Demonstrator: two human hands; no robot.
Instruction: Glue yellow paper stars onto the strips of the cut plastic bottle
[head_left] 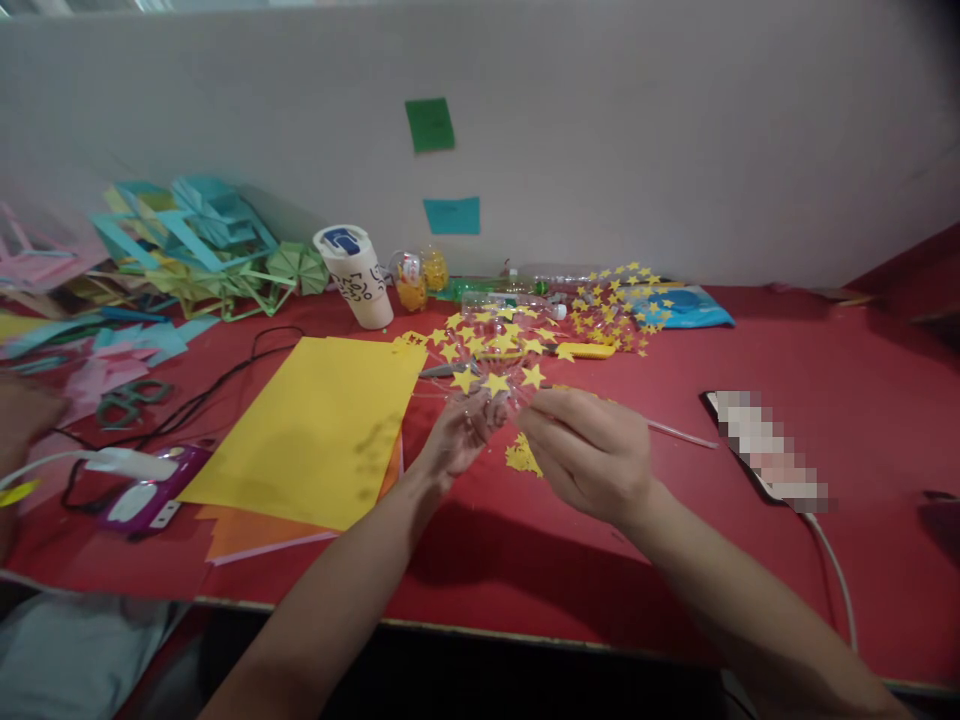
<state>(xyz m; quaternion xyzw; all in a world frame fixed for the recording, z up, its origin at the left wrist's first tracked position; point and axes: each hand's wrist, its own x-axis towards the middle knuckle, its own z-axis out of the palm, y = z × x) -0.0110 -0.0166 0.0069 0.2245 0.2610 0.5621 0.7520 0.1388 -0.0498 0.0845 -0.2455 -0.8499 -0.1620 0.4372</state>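
Observation:
My left hand [463,435] holds a clear plastic piece cut into thin strips, with yellow paper stars [495,383] at the strip ends, above the red table. At its right edge, my right hand [589,450] is closed in a pinch; what lies between the fingertips is hidden. A clear stick [682,432] shows past the right hand's knuckles, and I cannot tell whether it is held. Below the hands, a small pile of loose yellow stars [523,456] lies on the table. Behind are a yellow cutter [589,351] and scissor blades [442,370].
Yellow sheets [315,430] lie left, near green scissors [131,403] and a purple power strip [154,490] with cables. A white tumbler [354,278], plastic bottles [499,300] and another starred piece [619,305] stand behind. A phone [769,447] lies right. Another person's arm [26,420] is far left.

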